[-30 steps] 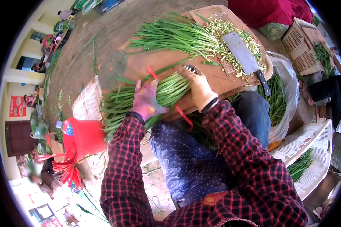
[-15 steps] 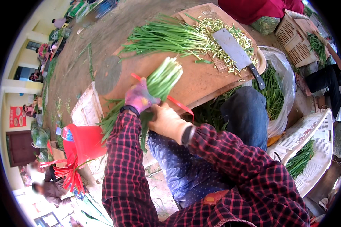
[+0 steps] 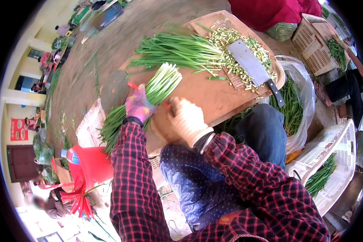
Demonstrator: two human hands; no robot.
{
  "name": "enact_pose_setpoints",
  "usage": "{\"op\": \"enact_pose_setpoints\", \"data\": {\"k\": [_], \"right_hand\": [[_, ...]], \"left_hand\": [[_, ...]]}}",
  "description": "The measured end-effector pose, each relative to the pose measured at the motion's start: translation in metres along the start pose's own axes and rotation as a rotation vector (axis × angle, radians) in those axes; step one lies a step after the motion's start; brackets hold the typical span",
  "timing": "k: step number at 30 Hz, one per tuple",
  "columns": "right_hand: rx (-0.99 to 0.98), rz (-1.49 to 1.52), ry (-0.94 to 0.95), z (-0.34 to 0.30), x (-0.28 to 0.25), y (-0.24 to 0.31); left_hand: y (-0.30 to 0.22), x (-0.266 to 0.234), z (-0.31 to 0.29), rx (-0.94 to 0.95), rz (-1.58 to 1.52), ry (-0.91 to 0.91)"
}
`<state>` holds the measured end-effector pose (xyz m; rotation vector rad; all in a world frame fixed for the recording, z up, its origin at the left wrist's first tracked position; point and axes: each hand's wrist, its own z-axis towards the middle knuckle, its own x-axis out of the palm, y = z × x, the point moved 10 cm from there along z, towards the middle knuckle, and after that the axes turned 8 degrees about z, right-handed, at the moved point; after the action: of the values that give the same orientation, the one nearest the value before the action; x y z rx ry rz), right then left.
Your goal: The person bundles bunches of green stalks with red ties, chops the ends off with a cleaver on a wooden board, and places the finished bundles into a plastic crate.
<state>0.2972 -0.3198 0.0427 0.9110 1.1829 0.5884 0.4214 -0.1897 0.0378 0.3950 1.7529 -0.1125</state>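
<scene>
My left hand (image 3: 139, 105), in a stained purple-pink glove, is closed around a bundle of garlic chives (image 3: 163, 82). The pale cut stems point up and right; the green leaves trail down left past the board's edge. A red tie strip (image 3: 132, 85) sticks out beside the left fingers. My right hand (image 3: 187, 121), in a cream-orange glove, is just right of the bundle, fingers pinched on the strip, a bit of red showing at the fingertips. Beyond lie loose chives (image 3: 173, 50) on the wooden board (image 3: 197, 97), with a cleaver (image 3: 248, 62) over chopped stem ends (image 3: 222, 40).
Left of my forearm stands a red bucket (image 3: 94, 163), with red strips (image 3: 78, 197) hanging beside it. To the right are a clear plastic bag (image 3: 308, 92) of greens and a white crate (image 3: 343, 161) with chives. A tan crate (image 3: 310, 44) and another person's legs are farther right.
The bundle has been lowered leftward and lies flatter on the board. My right hand has moved up and right, away from the left hand; the long red end seen earlier no longer shows.
</scene>
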Motion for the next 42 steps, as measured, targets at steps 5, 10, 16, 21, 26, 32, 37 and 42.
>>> {"op": "enact_pose_setpoints", "data": {"k": [5, 10, 16, 21, 26, 32, 37, 42], "right_hand": [[0.005, -0.270, 0.386, 0.002, 0.049, -0.014], [-0.127, -0.125, 0.541, 0.006, 0.014, 0.028], [-0.157, -0.727, 0.020, 0.127, -0.106, -0.019], [0.029, -0.821, 0.313, 0.196, -0.072, -0.046], [0.123, -0.700, 0.436, 0.232, -0.055, -0.064], [-0.140, -0.886, 0.444, 0.206, -0.002, -0.022], [-0.012, -0.841, 0.481, 0.203, 0.011, -0.030], [-0.029, -0.599, 0.343, 0.208, -0.015, -0.019]], "left_hand": [[-0.007, -0.006, 0.002, 0.090, 0.111, -0.182], [0.016, 0.001, -0.001, 0.074, 0.054, -0.157], [-0.009, 0.009, -0.007, 0.066, 0.084, -0.193], [0.002, 0.011, -0.015, 0.057, 0.026, -0.302], [-0.001, 0.011, -0.008, 0.034, -0.004, -0.245], [0.005, 0.011, -0.011, 0.023, -0.021, -0.200], [-0.001, 0.012, -0.010, 0.068, 0.006, -0.209], [0.002, 0.013, -0.004, 0.068, -0.019, -0.103]]}}
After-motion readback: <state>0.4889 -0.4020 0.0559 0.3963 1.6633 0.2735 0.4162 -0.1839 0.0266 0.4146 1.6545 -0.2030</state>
